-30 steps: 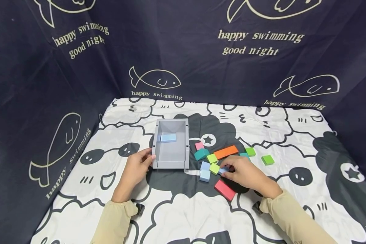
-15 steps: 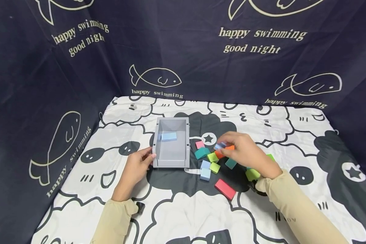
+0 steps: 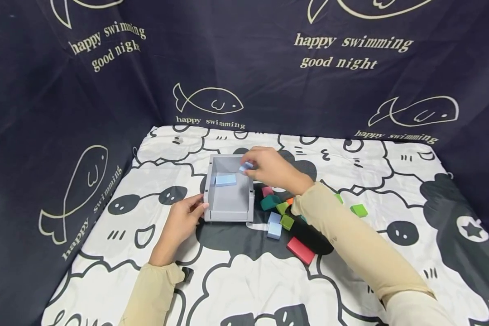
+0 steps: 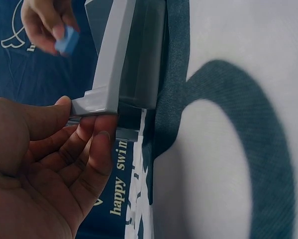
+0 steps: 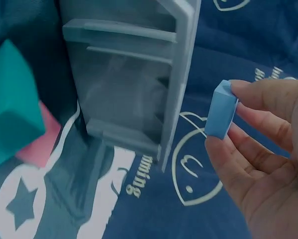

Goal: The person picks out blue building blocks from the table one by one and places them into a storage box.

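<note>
A grey plastic bin [image 3: 230, 216] stands on the patterned cloth, with a light blue block [image 3: 226, 179] lying inside it. My left hand [image 3: 183, 219] pinches the bin's near left rim between thumb and fingers; the left wrist view shows the thumb on top of the rim [image 4: 96, 102]. Over the bin's far right corner, my right hand [image 3: 270, 168] pinches a small blue block [image 5: 222, 109] between thumb and fingertips. In the right wrist view that block is held above the rim, apart from the bin's wall.
Right of the bin lie loose blocks: a teal one [image 3: 270, 202], a pink one [image 3: 266, 191], two light blue ones [image 3: 274, 230], lime ones [image 3: 287, 222] and a red one [image 3: 301, 250]. A green block [image 3: 359, 210] lies farther right. Dark curtains [image 3: 269, 90] stand behind.
My right hand has picked the small blue block up from among the loose blocks and carried it left, over the bin. My left hand keeps its grip on the rim.
</note>
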Available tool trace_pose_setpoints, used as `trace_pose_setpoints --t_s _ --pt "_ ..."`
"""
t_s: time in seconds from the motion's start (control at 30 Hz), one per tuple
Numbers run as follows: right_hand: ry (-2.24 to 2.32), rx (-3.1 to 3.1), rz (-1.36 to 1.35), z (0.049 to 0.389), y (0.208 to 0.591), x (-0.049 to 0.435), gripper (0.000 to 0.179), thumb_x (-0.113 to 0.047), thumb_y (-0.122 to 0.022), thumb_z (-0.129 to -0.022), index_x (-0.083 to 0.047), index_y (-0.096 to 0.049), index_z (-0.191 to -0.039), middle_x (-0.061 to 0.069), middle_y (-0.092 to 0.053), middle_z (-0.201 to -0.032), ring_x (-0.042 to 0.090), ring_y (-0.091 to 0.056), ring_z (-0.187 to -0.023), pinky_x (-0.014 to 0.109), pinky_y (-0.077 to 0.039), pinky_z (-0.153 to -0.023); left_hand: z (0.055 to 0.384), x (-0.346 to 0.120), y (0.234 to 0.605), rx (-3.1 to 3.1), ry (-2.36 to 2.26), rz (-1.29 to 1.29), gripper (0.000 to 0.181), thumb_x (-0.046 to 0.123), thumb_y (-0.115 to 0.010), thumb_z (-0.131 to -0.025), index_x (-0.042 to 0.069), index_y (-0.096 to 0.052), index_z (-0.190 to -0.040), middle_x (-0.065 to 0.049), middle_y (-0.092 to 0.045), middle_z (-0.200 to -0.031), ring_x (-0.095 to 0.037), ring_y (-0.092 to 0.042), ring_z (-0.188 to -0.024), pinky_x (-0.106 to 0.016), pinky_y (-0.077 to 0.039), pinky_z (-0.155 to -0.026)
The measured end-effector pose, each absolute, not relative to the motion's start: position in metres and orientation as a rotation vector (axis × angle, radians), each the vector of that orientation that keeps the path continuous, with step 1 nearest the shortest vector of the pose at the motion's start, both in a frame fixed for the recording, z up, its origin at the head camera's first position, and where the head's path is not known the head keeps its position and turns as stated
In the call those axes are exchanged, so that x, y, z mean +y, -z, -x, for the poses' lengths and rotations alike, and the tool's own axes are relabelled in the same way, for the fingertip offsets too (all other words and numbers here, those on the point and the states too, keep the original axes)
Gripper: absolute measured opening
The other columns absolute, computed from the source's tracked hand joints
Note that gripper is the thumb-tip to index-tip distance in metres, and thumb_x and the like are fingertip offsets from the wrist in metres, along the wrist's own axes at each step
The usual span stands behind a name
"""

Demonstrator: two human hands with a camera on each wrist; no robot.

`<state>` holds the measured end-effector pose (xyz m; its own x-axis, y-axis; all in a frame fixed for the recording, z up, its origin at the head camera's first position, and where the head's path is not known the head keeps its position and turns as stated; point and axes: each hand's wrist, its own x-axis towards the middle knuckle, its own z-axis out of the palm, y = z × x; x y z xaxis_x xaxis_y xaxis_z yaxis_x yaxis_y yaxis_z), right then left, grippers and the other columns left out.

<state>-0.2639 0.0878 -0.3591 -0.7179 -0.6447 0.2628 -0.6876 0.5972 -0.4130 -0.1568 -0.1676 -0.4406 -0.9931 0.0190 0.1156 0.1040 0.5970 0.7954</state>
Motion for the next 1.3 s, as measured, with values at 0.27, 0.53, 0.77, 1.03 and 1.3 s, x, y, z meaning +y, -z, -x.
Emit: trace_pose_setpoints --t_s 0.27,0.53,0.77,1.03,1.3 --pt "-0.715 -2.786 -1.279 0.278 0.379 0.050 0.020 -0.010 -0.073 -0.089 -0.005 -0.075 -0.108 0.002 -0.067 -0.100 0.015 -0.057 -0.084 0.031 -0.050 -0.076 0.158 -0.169 0.440 -2.717 1.364 0.122 0.035 0.014 -0.066 -0.097 -0.004 -0.065 -0.127 -0.006 -0.066 -0.080 -0.014 -0.057 -0.063 -0.024 -0.049 -0.054" --pt "-0.559 -2.850 -1.439 0.276 0.397 0.012 0.014 -0.011 -0.075 -0.087 -0.007 -0.074 -0.100 0.002 -0.070 -0.099 0.015 -0.064 -0.092 0.030 -0.052 -0.085 0.159 -0.170 0.440 -2.693 1.373 0.153 0.035 0.013 -0.066 -0.097 -0.006 -0.064 -0.126 -0.007 -0.065 -0.079 -0.013 -0.056 -0.060 -0.024 -0.048 -0.052" --pt "-0.463 -2.926 -1.396 0.274 0.408 -0.001 0.006 -0.004 -0.076 -0.080 -0.009 -0.073 -0.082 -0.002 -0.071 -0.085 0.013 -0.066 -0.079 0.028 -0.054 -0.076 0.160 -0.168 0.441 -2.708 1.346 0.145 0.035 0.014 -0.066 -0.097 -0.005 -0.064 -0.127 -0.006 -0.065 -0.080 -0.012 -0.056 -0.061 -0.023 -0.047 -0.053" --pt "-0.382 -2.959 -1.375 0.273 0.412 -0.006 0.009 -0.003 -0.078 -0.080 -0.010 -0.071 -0.080 -0.001 -0.069 -0.080 0.015 -0.065 -0.075 0.029 -0.054 -0.072 0.161 -0.169 0.441 -2.706 1.335 0.146 0.034 0.013 -0.066 -0.097 -0.004 -0.065 -0.126 -0.005 -0.065 -0.079 -0.010 -0.054 -0.060 -0.023 -0.047 -0.053" --pt "-0.330 -2.976 -1.379 0.270 0.413 -0.007 0.008 -0.004 -0.076 -0.083 -0.009 -0.071 -0.081 0.001 -0.068 -0.082 0.015 -0.064 -0.076 0.029 -0.053 -0.072 0.160 -0.169 0.442 -2.710 1.344 0.140 0.034 0.014 -0.066 -0.097 -0.004 -0.066 -0.125 -0.005 -0.065 -0.078 -0.011 -0.054 -0.060 -0.023 -0.046 -0.053"
